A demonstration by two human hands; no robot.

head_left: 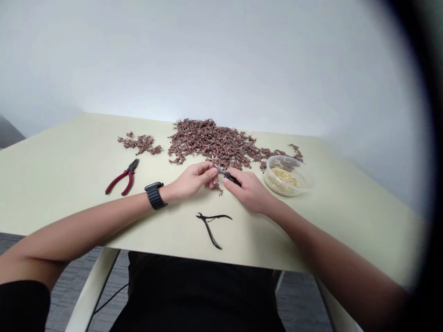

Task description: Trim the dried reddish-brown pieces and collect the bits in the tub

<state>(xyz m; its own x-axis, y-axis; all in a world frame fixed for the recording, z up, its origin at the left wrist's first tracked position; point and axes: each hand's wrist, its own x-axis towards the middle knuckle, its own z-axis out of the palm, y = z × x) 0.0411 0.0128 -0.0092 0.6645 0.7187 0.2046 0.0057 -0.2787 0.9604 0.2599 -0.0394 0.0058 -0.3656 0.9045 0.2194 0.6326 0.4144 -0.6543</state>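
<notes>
Table: cream-coloured, under both hands.
Heap of reddish-brown wired components: just beyond the hands, probably for short reach.
Plastic tub: beside the right hand, holding golden bits.
Right hand: closed around a black-handled tool (pliers or snips, I cannot tell).
Left hand: fingers pinched narrow at the tool's tips, seemingly to steady one small component, partly hidden.
</notes>
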